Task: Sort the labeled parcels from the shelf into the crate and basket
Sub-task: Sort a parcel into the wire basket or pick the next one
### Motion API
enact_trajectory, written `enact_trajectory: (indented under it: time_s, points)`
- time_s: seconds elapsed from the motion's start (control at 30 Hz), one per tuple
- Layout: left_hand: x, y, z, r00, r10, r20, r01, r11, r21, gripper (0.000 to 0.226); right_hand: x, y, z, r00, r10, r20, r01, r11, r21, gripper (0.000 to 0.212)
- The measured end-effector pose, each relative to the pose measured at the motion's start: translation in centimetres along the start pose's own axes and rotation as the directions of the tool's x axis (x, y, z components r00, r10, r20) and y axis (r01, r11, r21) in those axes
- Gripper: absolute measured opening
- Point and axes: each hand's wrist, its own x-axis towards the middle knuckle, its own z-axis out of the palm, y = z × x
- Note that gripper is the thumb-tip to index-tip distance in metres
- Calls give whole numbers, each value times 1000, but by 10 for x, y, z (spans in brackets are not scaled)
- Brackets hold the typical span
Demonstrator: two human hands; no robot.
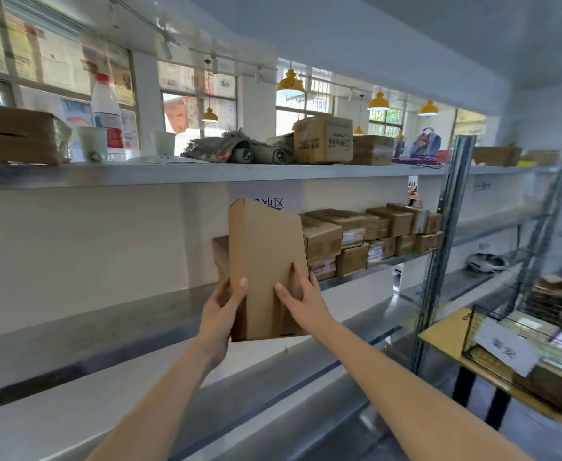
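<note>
Head camera faces the shelf (pixel 206 174) closely, angled slightly upward.

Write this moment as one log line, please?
stage: parcel lifted off shelf | left hand: grips cardboard parcel | right hand: grips same parcel | wire basket: lower right, apart

White walls (pixel 73 234) back grey metal shelving (pixel 206 173). Paper-covered windows (pixel 57 61) (daylight showing through) run above it, and yellow pendant lamps (pixel 290 84) hang from the white ceiling (pixel 372 34).
</note>
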Motion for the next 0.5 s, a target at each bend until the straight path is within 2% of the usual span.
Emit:
enact_trajectory:
  time_s: [0.13, 0.33, 0.43, 0.5]
  points:
    - [4, -6, 53, 993, -10, 114, 13, 999, -29, 64, -11, 0, -45, 998, 53, 22, -54, 997, 50, 107]
    - [10, -20, 136, 951, -119, 284, 142, 988, -64, 46, -29, 7, -116, 992, 127, 16, -127, 960, 249, 83]
    - [13, -37, 173, 942, -108, 317, 129, 991, -44, 29, -40, 22, -150, 989, 146, 21, -145, 935, 323, 84]
    - [9, -47, 198, 918, -95, 384, 129, 990, -62, 31, -48, 30, -170, 990, 144, -7, -135, 942, 308, 76]
